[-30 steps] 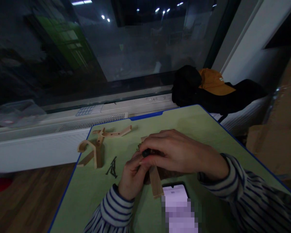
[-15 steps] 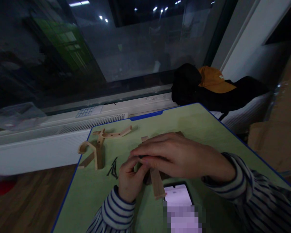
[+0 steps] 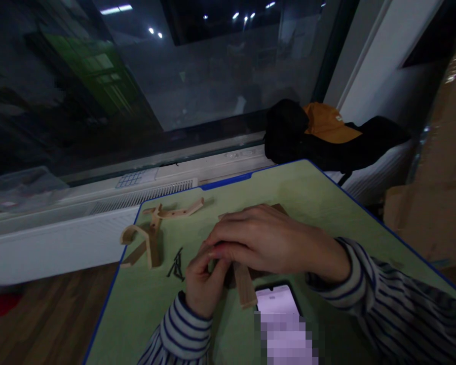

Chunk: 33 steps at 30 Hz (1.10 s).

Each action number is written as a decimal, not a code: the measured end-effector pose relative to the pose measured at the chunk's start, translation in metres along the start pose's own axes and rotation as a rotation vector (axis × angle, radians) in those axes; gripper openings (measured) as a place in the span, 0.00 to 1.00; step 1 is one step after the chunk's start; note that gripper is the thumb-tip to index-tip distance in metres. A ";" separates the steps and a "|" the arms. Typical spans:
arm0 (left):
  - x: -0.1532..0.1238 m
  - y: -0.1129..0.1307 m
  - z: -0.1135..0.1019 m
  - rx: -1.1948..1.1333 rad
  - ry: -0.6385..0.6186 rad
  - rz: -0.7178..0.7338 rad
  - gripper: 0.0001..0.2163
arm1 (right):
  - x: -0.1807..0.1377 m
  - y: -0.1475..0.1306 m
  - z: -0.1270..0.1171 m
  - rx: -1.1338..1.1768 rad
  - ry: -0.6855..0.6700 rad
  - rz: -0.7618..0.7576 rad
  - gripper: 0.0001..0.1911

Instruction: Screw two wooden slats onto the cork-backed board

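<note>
My left hand [image 3: 205,281] is closed in a pinch, thumb against its bent fingers, at the left side of a pale wooden strip [image 3: 245,288]. Over the strip arches my right hand [image 3: 269,242], its thumb and fingers pressed together and meeting the left fingertips. Whatever the fingertips grip is hidden between the hands. A darker wooden piece [image 3: 279,209] shows behind the right hand, mostly covered by it. Left of my hands lies a small pile of dark screws [image 3: 177,266].
A lit phone [image 3: 276,301] lies near the strip's front end. Curved wooden parts [image 3: 152,233] stand at the green table's [image 3: 137,314] left edge. Beyond are a radiator [image 3: 148,197], a window, an orange cap [image 3: 330,124] on black cloth, and cardboard [image 3: 437,192] at right.
The view has shifted slightly. My right hand has moved a little left and covers more of the wood behind it. Both hands stay together over the strip.
</note>
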State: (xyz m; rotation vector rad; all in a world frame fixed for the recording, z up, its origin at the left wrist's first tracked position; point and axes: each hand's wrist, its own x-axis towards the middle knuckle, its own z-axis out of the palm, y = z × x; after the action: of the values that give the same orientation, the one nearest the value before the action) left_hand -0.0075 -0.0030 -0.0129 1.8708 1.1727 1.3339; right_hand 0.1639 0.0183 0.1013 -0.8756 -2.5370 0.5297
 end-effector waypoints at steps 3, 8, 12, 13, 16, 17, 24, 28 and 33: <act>0.001 0.001 0.001 0.014 0.052 0.013 0.05 | -0.001 -0.001 -0.001 -0.024 0.014 0.018 0.11; 0.001 0.000 0.002 0.023 0.087 0.016 0.04 | -0.004 -0.001 -0.005 0.048 -0.021 -0.022 0.14; -0.001 -0.001 0.002 0.018 0.065 0.008 0.05 | -0.005 0.003 -0.007 0.144 -0.073 -0.044 0.16; -0.001 0.000 0.001 0.012 0.039 0.007 0.05 | -0.005 0.004 -0.007 0.150 -0.083 -0.029 0.15; -0.002 0.002 0.000 -0.019 -0.065 0.000 0.07 | -0.005 0.004 -0.009 0.116 -0.086 0.016 0.12; -0.002 0.003 -0.001 -0.030 -0.094 -0.001 0.07 | -0.005 0.003 -0.009 0.099 -0.087 0.021 0.11; -0.002 -0.001 -0.001 -0.054 -0.081 0.004 0.05 | -0.002 0.001 -0.008 0.046 -0.063 0.022 0.10; -0.002 -0.003 0.001 -0.043 0.001 0.015 0.07 | -0.002 0.000 -0.007 -0.006 -0.043 0.034 0.10; 0.001 0.001 0.002 -0.024 0.028 0.016 0.05 | -0.006 0.001 -0.008 0.035 -0.041 0.018 0.16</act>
State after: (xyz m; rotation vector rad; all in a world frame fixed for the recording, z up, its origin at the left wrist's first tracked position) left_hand -0.0056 -0.0025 -0.0121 1.8537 1.1529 1.3806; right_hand 0.1724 0.0172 0.1063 -0.8848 -2.5508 0.6017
